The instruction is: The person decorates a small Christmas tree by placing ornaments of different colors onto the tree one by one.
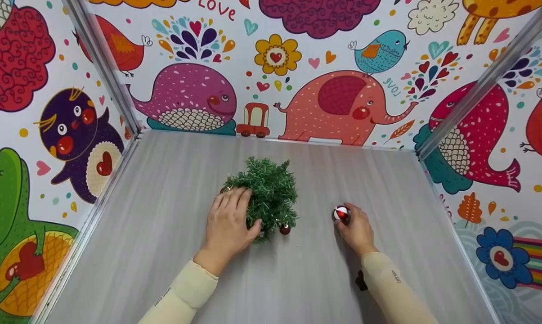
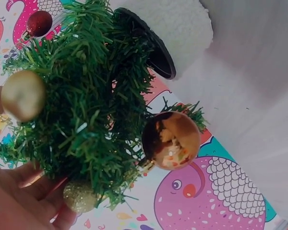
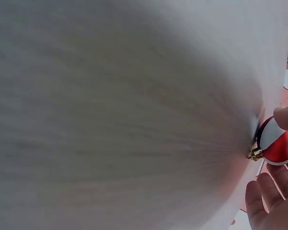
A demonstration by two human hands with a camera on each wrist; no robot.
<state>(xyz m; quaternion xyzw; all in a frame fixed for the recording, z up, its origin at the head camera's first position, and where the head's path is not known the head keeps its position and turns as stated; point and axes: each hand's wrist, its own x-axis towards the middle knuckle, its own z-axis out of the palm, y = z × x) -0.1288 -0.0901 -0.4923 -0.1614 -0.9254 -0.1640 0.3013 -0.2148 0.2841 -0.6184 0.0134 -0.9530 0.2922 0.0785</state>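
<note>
A small artificial Christmas tree leans over the tabletop, its white base showing in the left wrist view. My left hand holds the tree's left side, fingers among the branches and thumb on the near side. Baubles hang on it: a matte gold one, a shiny copper one, a glittery gold one and a dark red one. To the right, my right hand grips a red-and-white bauble between thumb and fingers, at the table surface. Its gold cap faces away from the palm.
The grey wood-grain table is enclosed by walls printed with cartoon animals. Metal posts stand at the back corners. A small dark object shows beside my right forearm, partly covered by it.
</note>
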